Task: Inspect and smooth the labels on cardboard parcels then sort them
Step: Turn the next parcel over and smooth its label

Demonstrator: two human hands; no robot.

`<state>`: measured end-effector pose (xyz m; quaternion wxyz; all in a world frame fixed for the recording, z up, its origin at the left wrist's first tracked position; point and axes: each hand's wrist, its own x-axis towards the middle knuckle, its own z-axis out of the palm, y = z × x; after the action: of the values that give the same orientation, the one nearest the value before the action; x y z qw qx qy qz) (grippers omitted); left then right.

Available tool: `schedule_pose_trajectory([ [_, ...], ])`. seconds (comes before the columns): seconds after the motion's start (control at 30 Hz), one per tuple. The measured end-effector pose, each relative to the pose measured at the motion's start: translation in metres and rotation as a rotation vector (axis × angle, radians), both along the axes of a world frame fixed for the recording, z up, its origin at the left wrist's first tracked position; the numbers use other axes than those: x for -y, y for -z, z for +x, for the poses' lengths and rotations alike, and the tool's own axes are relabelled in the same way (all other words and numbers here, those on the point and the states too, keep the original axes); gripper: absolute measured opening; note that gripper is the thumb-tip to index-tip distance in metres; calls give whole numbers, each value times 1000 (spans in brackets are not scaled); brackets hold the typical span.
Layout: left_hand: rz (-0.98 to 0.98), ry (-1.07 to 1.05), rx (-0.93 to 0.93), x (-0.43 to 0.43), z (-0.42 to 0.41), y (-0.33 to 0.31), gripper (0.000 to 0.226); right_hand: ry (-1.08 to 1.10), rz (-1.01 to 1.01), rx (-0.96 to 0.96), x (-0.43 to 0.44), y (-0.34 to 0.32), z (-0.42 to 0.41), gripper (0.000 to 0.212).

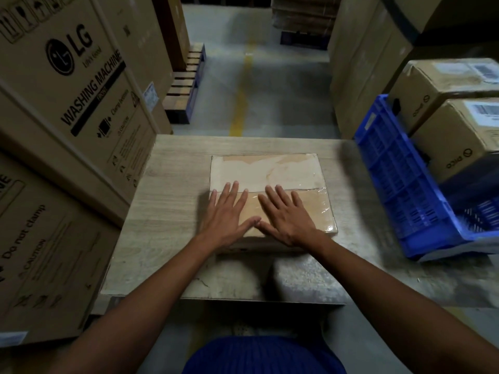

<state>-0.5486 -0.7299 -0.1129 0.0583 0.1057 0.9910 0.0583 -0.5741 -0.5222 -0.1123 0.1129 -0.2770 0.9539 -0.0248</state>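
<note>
As left hand (225,214), right hand (287,218) press, one parcel (270,171), one crate (399,184)

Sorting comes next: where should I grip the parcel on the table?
Probably its left and right edges, one hand from each side: the parcel lies flat on the table with both sides free, and its taped top, under the left hand and right hand, offers no grip.

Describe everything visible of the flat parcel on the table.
The flat parcel is a shallow, square cardboard package wrapped in glossy clear film. Its far half looks pale, its near half tan, a seam between. It lies flat on the wooden table. The left hand and right hand press flat on its near half.
</note>
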Motion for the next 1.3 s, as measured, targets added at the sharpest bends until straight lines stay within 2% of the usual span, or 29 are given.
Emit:
schedule_pose_trajectory([
  [0.07,-6,-15,25,0,-2,0,104,6,3,12,1,-2,-2,90],
  [0.17,-39,-45,25,-4,-9,-4,85,-10,-16,-6,-1,-4,-7,89],
  [0.27,-126,-51,-100,-14,-25,-9,68,-51,-36,-91,-3,-15,-23,76],
  [0.37,-79,-77,-189,-19,-35,-9,53,-86,-45,-150,-3,-19,-31,75],
  [0.47,13,-151,-105,-19,-36,2,64,-38,-88,-141,-6,-8,-21,83],
  [0.57,21,-233,-30,-19,-41,8,84,274,-102,-64,-6,-3,-14,95],
  [0.67,-9,-255,-6,-22,-43,7,89,507,-103,-50,-4,-2,-16,97],
  [0.83,-48,-255,10,-16,-50,2,93,483,-53,-106,-5,-3,-22,96],
  [0.97,-149,-196,-89,-10,-62,-10,97,355,18,-249,-33,-15,-39,73],
  [1.07,-94,-172,-93,-8,-65,-8,89,315,14,-274,-45,-13,-44,69],
  [1.17,-30,-158,-32,-6,-68,2,88,346,-19,-181,-46,-3,-47,83],
  [1.3,-43,-133,-28,-2,-79,-1,86,346,-13,-61,-50,0,-56,96],
])
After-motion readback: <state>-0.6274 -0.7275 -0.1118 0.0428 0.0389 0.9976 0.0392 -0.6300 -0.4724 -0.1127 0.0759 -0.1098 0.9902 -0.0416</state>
